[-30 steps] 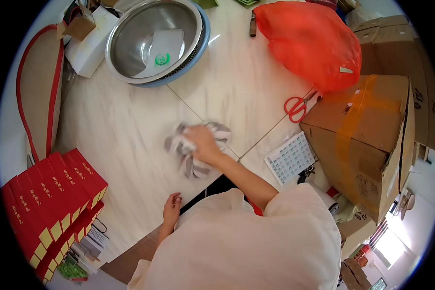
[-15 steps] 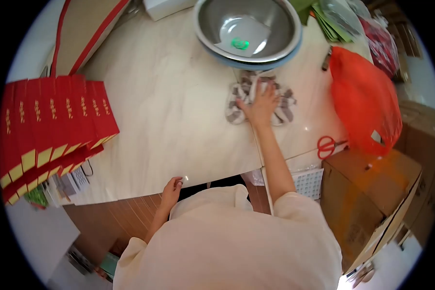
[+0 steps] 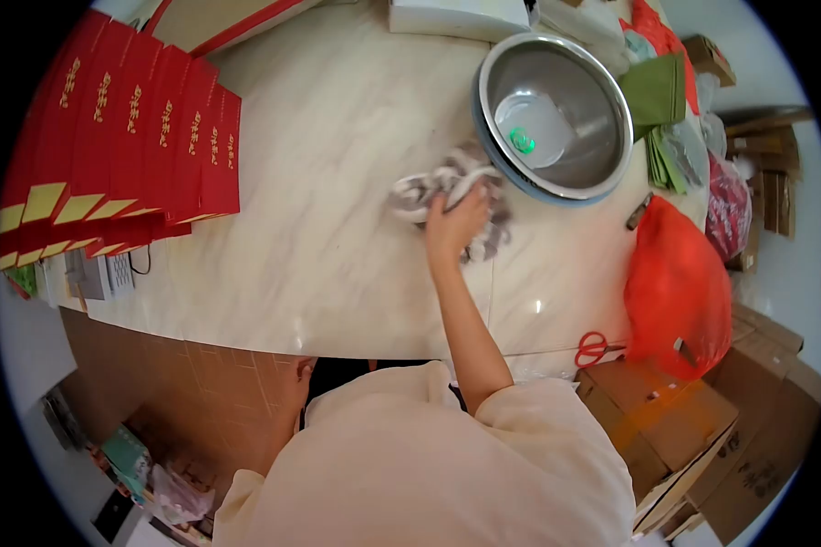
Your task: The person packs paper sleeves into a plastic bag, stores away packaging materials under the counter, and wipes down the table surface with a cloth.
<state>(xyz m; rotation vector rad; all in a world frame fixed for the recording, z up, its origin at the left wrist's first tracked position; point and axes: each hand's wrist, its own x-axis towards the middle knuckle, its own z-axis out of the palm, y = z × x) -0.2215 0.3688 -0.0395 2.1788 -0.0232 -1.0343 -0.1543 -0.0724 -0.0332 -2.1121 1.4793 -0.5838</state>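
My right hand [image 3: 461,223] presses on a bunched brown-and-white checked cloth [image 3: 416,196] on the tabletop, its fingers bent into the fabric and slightly blurred. Just beyond the cloth, to the right, stands a steel basin [image 3: 602,118] set in a blue one, with a bright green light spot inside. My left hand [image 3: 298,376] hangs low at the table's front edge, beside my body. Its fingers are small and partly hidden, so their pose cannot be made out.
Red boxes [image 3: 155,137] are stacked at the left. On the right are a red plastic bag [image 3: 675,283], red-handled scissors [image 3: 592,348] by the edge and a cardboard box [image 3: 657,410] below. A white box [image 3: 461,18] and green bags [image 3: 654,91] lie at the back.
My right hand has swept the cloth leftward from in front of the basin, bunching it more. My left hand has dropped from the table edge. The whole view has shifted.
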